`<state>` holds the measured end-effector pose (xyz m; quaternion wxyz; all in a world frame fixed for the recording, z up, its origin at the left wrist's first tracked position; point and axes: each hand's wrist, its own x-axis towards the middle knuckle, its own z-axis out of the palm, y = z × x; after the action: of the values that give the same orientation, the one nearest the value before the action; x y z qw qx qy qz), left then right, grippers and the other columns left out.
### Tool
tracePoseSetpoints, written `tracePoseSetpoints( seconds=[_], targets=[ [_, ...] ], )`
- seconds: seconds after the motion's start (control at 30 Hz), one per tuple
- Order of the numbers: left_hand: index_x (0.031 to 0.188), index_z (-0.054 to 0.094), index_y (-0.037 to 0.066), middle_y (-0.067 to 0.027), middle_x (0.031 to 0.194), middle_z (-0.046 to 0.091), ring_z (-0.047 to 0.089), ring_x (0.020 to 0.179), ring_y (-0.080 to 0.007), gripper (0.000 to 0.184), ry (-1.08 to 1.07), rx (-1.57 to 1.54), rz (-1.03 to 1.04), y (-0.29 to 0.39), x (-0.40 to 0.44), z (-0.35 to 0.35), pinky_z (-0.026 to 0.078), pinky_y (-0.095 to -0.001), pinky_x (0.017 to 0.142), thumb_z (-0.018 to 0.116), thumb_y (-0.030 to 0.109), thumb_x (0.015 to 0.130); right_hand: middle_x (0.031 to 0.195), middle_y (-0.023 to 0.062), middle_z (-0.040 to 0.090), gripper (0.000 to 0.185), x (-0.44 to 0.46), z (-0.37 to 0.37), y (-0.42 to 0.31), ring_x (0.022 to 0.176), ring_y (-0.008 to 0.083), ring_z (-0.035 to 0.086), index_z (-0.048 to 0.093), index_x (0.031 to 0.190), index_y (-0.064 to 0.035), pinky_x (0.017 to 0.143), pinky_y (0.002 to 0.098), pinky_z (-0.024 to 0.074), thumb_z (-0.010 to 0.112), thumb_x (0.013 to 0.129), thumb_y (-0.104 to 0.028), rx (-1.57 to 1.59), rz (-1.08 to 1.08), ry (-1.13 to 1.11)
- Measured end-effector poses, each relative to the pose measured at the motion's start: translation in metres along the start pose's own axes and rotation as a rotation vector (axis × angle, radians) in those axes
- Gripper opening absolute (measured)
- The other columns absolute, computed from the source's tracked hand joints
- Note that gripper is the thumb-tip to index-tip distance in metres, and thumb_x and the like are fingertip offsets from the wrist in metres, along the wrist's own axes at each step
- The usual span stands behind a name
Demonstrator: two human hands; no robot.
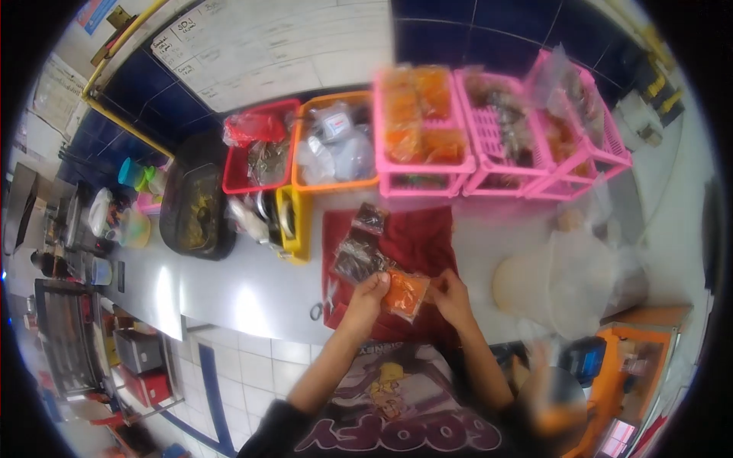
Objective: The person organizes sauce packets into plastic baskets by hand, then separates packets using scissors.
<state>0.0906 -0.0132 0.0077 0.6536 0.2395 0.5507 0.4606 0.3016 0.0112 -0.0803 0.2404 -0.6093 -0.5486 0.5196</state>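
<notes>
Between my two hands is a small clear plastic packet of orange sauce [406, 295], held above a dark red cloth [427, 238]. My left hand [369, 296] pinches the packet's left edge. At its right edge, the fingers of my right hand [452, 298] are closed on the plastic. Clear packets with dark contents [356, 258] lie on the cloth just beyond my left hand, and a smaller dark packet [370, 217] sits farther back. A pair of scissors [327, 299] rests at the cloth's left edge.
Pink baskets [467, 169] with orange and dark packets line the back right. Beside them stand an orange basket [336, 185], a red basket [237, 180], a yellow holder [299, 237] and a black tub [217, 248]. A plastic-covered pale container [527, 282] is at right. Something blurred [546, 382] shows below it.
</notes>
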Motion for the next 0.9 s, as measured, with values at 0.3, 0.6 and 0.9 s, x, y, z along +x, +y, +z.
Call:
tracePoseSetpoints(
  seconds=[0.3, 0.6, 0.9],
  targets=[
    [0.102, 0.063, 0.001, -0.0135, 0.074, 0.065, 0.062, 0.065, -0.0160, 0.027, 0.401, 0.548, 0.491, -0.043, 0.025, 0.014, 0.051, -0.0342, 0.061, 0.050, 0.024, 0.106, 0.120, 0.0103, 0.065, 0.033, -0.023, 0.006, -0.093, 0.106, 0.0170, 0.066, 0.056, 0.130, -0.0001, 0.091, 0.0324, 0.0559, 0.061, 0.101, -0.013, 1.267, 0.339, -0.209],
    [0.133, 0.049, -0.004, -0.0166, 0.119, 0.059, 0.059, 0.105, -0.0202, 0.037, 0.517, 0.360, 0.671, 0.029, 0.005, 0.025, 0.048, -0.0337, 0.091, 0.049, 0.020, 0.105, 0.127, 0.0133, 0.062, 0.028, 0.018, -0.020, -0.182, 0.114, 0.0263, 0.064, 0.058, 0.125, -0.0018, 0.093, 0.0453, 0.0596, 0.061, 0.097, -0.003, 0.916, -0.152, 0.024],
    [0.124, 0.055, -0.002, -0.0086, 0.092, 0.067, 0.065, 0.083, -0.0156, 0.028, 0.384, 0.303, 0.543, 0.025, 0.008, -0.041, 0.051, -0.0296, 0.073, 0.052, 0.016, 0.104, 0.104, 0.0092, 0.071, 0.024, 0.275, -0.154, -0.287, 0.096, 0.0178, 0.066, 0.067, 0.109, -0.0009, 0.075, 0.0333, 0.0568, 0.062, 0.087, 0.008, -0.334, -0.545, -0.084]
  ],
)
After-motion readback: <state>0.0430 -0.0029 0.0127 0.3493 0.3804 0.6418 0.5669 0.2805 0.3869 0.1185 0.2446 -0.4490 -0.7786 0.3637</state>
